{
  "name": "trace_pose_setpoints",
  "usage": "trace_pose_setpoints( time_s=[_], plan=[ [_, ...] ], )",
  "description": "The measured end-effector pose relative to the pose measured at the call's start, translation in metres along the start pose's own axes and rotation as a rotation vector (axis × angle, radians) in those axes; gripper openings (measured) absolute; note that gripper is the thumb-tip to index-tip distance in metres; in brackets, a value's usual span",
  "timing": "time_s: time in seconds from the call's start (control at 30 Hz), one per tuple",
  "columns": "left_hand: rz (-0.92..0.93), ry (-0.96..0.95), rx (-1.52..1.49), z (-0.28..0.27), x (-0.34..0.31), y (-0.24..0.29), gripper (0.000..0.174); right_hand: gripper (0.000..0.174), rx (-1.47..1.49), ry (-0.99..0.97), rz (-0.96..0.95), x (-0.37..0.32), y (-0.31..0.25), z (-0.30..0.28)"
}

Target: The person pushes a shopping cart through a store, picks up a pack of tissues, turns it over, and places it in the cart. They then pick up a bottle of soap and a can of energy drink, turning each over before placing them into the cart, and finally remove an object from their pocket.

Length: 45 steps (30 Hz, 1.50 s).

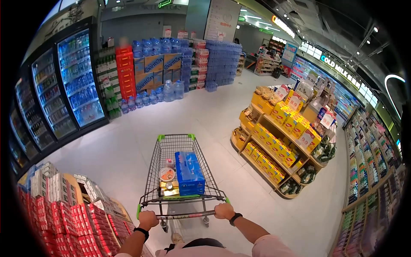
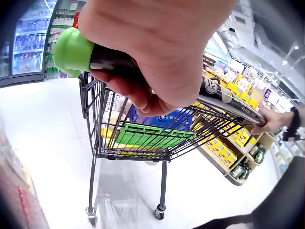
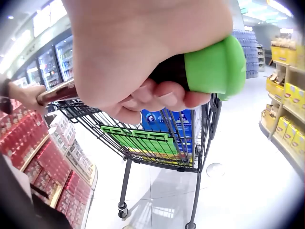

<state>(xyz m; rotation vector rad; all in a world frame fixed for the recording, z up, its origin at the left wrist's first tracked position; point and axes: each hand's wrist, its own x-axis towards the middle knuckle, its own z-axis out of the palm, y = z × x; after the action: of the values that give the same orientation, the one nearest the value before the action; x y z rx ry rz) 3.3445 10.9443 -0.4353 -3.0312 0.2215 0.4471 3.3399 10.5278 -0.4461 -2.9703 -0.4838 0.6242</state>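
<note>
A wire shopping cart with green corner caps stands straight ahead of me. My left hand grips the left end of its handlebar; in the left wrist view the fingers curl round the dark bar beside a green end cap. At the right end, my right hand holds the same bar, fingers wrapped under it in the right wrist view. Inside the cart lie a large blue package, a round tub with an orange lid and a gold-yellow pack.
Red and white boxes are stacked at near left. A tiered wooden stand of yellow boxes is to the right. Drink fridges line the left, water packs the back, and shelves the far right. Pale floor surrounds the cart.
</note>
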Motion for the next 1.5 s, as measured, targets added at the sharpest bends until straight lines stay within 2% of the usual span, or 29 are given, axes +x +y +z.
trace_pose_setpoints(
  time_s=[0.07,0.33,0.6,0.67,0.87,1.0,1.27,1.37,1.5],
  plan=[
    [0.03,0.002,-0.01,-0.008,0.036,-0.01,0.029,0.027,-0.051,0.047,-0.004,0.031,0.008,-0.003],
    [0.079,-0.022,0.031,-0.034,0.195,-0.042,0.029,0.024,-0.003,0.014,0.099,0.157,0.039,-0.044],
    [0.057,-0.036,0.037,-0.071,0.349,-0.053,0.025,0.029,0.099,-0.058,0.054,0.284,0.09,-0.12],
    [0.037,-0.108,0.064,-0.079,0.384,-0.052,0.023,0.032,0.131,-0.132,0.055,0.317,0.108,-0.136],
    [-0.001,-0.158,0.092,-0.107,0.508,-0.057,0.02,0.032,0.171,-0.1,0.051,0.42,0.154,-0.166],
    [0.031,-0.146,0.13,-0.127,0.593,-0.067,0.019,0.035,0.142,-0.141,0.064,0.489,0.178,-0.192],
    [0.124,-0.069,0.143,-0.168,0.772,-0.086,0.02,0.032,0.185,-0.089,0.14,0.623,0.222,-0.237],
    [0.186,-0.114,0.174,-0.177,0.847,-0.082,0.018,0.028,0.164,-0.036,0.174,0.669,0.25,-0.248],
    [0.222,-0.139,0.179,-0.205,0.938,-0.081,0.016,0.035,0.201,-0.099,0.261,0.741,0.278,-0.269]
  ],
)
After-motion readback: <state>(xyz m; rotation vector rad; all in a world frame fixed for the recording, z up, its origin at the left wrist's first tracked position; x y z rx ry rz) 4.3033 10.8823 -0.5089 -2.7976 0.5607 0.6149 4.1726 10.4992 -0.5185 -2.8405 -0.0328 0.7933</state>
